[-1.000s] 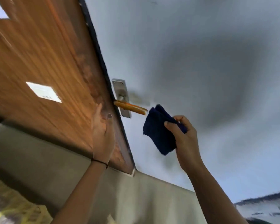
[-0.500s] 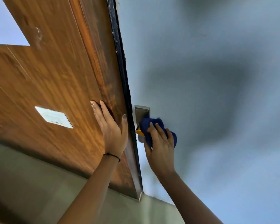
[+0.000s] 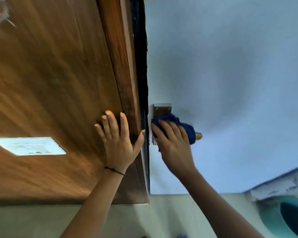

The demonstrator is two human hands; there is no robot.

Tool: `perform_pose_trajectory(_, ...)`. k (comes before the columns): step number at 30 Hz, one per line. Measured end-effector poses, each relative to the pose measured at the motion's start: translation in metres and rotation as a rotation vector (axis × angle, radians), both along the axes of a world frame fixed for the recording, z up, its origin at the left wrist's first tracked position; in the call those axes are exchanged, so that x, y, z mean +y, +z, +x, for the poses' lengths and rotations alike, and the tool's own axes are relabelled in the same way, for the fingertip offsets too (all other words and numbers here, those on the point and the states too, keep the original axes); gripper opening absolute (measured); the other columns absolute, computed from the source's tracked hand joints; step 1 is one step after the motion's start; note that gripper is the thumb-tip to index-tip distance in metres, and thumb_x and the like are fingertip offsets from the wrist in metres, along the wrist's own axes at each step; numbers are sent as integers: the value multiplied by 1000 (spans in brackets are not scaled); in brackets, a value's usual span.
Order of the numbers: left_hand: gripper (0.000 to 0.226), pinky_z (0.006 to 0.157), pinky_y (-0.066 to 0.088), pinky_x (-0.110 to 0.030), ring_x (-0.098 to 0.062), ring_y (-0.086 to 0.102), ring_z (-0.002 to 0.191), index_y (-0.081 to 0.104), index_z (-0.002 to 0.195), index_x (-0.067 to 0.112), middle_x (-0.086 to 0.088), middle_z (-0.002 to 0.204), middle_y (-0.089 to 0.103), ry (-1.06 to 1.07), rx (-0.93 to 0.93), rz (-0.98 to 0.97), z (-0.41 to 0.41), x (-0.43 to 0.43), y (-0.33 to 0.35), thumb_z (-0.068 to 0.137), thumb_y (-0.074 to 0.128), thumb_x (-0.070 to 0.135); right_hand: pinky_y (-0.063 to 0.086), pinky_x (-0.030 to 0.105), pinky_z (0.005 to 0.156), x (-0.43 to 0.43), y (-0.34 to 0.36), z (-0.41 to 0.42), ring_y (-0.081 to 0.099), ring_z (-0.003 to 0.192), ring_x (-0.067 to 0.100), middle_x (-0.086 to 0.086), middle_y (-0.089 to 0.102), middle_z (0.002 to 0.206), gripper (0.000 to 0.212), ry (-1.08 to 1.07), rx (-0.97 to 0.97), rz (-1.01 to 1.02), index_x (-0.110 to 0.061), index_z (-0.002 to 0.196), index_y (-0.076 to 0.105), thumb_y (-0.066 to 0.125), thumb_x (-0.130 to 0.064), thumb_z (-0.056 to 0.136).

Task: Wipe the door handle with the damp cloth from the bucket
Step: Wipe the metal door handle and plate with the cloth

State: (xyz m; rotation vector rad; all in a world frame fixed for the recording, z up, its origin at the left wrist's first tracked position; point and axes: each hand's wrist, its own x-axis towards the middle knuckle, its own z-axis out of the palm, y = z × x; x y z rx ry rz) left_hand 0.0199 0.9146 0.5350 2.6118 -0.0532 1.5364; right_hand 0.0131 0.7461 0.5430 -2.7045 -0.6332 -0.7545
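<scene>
The door handle's metal back plate [image 3: 162, 109] sits on the pale blue door face, and only the lever's orange tip [image 3: 198, 136] shows past the cloth. My right hand [image 3: 175, 145] presses the dark blue cloth [image 3: 187, 130] over the lever, fingers wrapped on it. My left hand [image 3: 119, 140] lies flat with fingers spread on the brown wooden door [image 3: 58, 83], thumb at its dark edge. The teal bucket [image 3: 286, 219] stands on the floor at the lower right, partly cut off.
A white rectangular label [image 3: 29, 146] is fixed to the wooden panel at the left. Pale floor [image 3: 170, 217] runs along the bottom. A white-and-blue ledge [image 3: 279, 184] slants above the bucket.
My right hand brought the cloth from just right of the lever onto it and covers it. My left hand slid up the wooden door. The view has shifted and the bucket has come in.
</scene>
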Motion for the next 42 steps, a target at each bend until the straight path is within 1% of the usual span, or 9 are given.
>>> perform_pose_trajectory(7, 87, 118, -13, -42, -17, -21, 146, -8, 152, 19, -1, 157, -26, -45, -23, 36, 2, 3, -3, 90, 42, 54, 36, 45, 102, -19, -10, -2, 53, 118, 35, 16, 63, 124, 56, -221, -74, 134, -12, 128, 61, 66, 7, 75)
perform_pose_trajectory(12, 87, 117, -13, -42, -17, -22, 146, -8, 152, 18, -2, 157, -26, -45, -38, 44, 3, 4, -5, 91, 43, 53, 33, 40, 105, 17, -8, -5, 47, 124, 30, 12, 61, 131, 46, -111, -61, 47, -15, 131, 57, 50, -7, 86)
perform_pose_trajectory(16, 87, 117, -14, -42, -18, -23, 145, -9, 151, 17, -2, 157, -28, -34, -24, 58, 3, 4, -4, 91, 43, 53, 33, 39, 95, -17, -6, -4, 57, 117, 29, 7, 65, 125, 51, -166, -68, 56, -18, 126, 61, 72, -9, 77)
perform_pose_trajectory(22, 87, 117, -14, -42, -17, -23, 145, -8, 151, 17, 0, 157, -27, -29, -42, 47, 4, 3, -6, 91, 45, 50, 29, 41, 89, 1, -1, -10, 60, 113, 31, 7, 68, 122, 55, -238, -116, 66, -17, 124, 63, 73, -2, 72)
perform_pose_trajectory(26, 87, 117, -15, -42, -16, -24, 145, -8, 151, 16, -1, 157, -26, -45, -37, 45, 3, 0, -5, 91, 48, 45, 25, 39, 91, -12, 4, -8, 59, 116, 25, -1, 67, 124, 60, -211, -33, 30, -24, 127, 61, 78, -14, 71)
perform_pose_trajectory(30, 89, 116, -15, -42, -17, -25, 144, -8, 151, 14, -28, 146, 10, -48, -32, 38, 1, 1, -6, 91, 51, 43, 20, 37, 94, -59, 9, -6, 57, 116, 15, -11, 65, 119, 57, -263, 100, 82, -32, 125, 60, 75, -19, 72)
perform_pose_trajectory(34, 90, 116, -15, -42, -33, -9, 143, -10, 150, 14, -28, 139, 17, -64, -20, 49, 1, 1, -5, 90, 51, 42, 36, 42, 102, -85, 6, -6, 54, 112, 13, -9, 64, 117, 40, -203, 389, 479, -33, 123, 61, 58, -20, 86)
perform_pose_trajectory(38, 84, 116, -16, -42, -47, 14, 128, 5, 149, 7, -28, 139, 17, -41, 4, 71, 0, -1, -2, 90, 53, 41, 47, 19, 93, -69, -2, -10, 61, 100, -4, -1, 67, 117, 39, -256, 408, 1003, -21, 125, 63, 61, -11, 88)
perform_pose_trajectory(42, 76, 116, -16, -41, -47, 16, 127, 17, 142, 0, -29, 139, 17, -41, 18, 78, -2, 0, 1, 89, 55, 41, 56, 50, 77, -34, -14, -11, 67, 89, 35, 18, 66, 121, 39, -318, 341, 1761, -22, 126, 62, 64, -21, 88)
